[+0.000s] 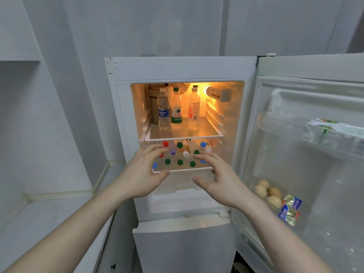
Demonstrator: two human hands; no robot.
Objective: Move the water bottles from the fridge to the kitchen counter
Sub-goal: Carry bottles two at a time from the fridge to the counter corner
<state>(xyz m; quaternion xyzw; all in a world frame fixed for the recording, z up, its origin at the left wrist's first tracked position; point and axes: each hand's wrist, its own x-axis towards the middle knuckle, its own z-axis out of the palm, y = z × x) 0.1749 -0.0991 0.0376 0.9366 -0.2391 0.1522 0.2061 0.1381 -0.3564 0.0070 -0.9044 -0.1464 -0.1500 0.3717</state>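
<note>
The fridge (183, 69) stands open and lit inside. On its upper shelf (208, 133) stand three water bottles: a blue-labelled one (163, 109), a green-labelled one (176, 109) and a red-lettered one (194, 107). On the shelf below, several more bottles show only their red, green and blue caps (179, 162). My left hand (143, 174) and my right hand (214, 176) reach toward that lower shelf with fingers spread and relaxed, holding nothing. The fingertips hide some caps at both sides.
The fridge door (307, 138) hangs open to the right, with packets on a rack (332, 133), eggs (267, 194) and foil sachets (290, 210). A pale counter (45, 213) lies at the left. A tall brown container (154, 103) stands behind the bottles.
</note>
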